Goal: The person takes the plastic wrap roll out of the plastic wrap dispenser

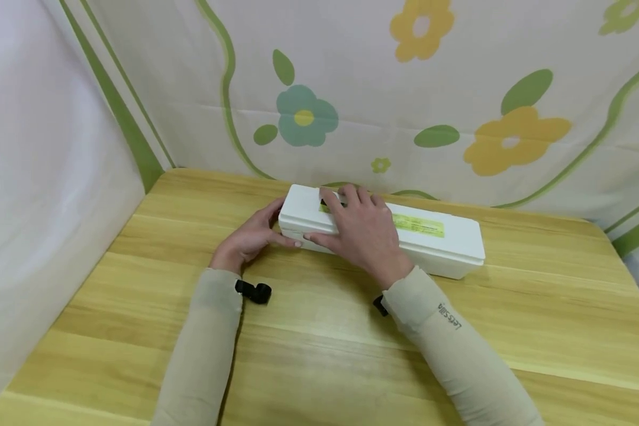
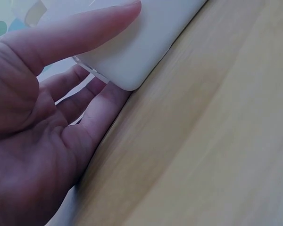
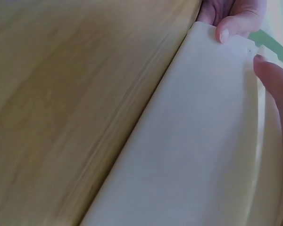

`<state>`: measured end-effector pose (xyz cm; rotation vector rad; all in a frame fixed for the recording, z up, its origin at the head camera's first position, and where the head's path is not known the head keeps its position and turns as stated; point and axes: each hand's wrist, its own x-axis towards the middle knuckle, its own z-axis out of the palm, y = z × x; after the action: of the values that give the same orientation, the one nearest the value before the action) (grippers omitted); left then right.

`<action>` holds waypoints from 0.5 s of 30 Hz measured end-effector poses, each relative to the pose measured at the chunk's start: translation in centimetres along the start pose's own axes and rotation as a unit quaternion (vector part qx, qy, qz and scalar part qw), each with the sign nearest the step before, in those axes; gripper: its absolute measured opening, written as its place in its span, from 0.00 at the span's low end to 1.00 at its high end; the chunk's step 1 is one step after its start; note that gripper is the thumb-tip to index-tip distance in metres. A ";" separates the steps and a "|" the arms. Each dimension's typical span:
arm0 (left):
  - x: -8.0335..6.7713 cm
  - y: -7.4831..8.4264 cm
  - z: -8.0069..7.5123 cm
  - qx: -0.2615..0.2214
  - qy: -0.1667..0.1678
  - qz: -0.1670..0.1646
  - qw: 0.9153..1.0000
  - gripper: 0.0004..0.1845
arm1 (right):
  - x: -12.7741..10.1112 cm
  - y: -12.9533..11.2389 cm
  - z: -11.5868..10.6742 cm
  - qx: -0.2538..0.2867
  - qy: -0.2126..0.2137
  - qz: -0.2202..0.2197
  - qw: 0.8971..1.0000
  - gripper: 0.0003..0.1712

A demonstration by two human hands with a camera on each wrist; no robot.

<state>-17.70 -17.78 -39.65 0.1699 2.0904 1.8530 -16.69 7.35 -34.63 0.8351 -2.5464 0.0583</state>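
A wooden table (image 1: 538, 307) carries one long white box (image 1: 452, 245).
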 end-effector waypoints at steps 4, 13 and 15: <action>0.0 -0.2 0.0 0.001 0.002 0.000 1.000 0.61 | -0.3 0.2 -0.1 0.003 0.001 0.000 1.000 0.49; 0.0 -0.1 0.1 -0.003 0.010 0.001 1.000 0.63 | -2.2 2.4 -0.7 0.004 0.010 0.026 1.000 0.52; 0.0 -0.1 0.1 -0.004 0.009 0.000 1.000 0.62 | -2.9 3.0 -0.8 0.005 0.011 0.039 0.999 0.53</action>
<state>-17.65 -17.69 -39.75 0.1524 2.0952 1.8699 -16.04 11.56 -34.88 0.7352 -2.5599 0.1039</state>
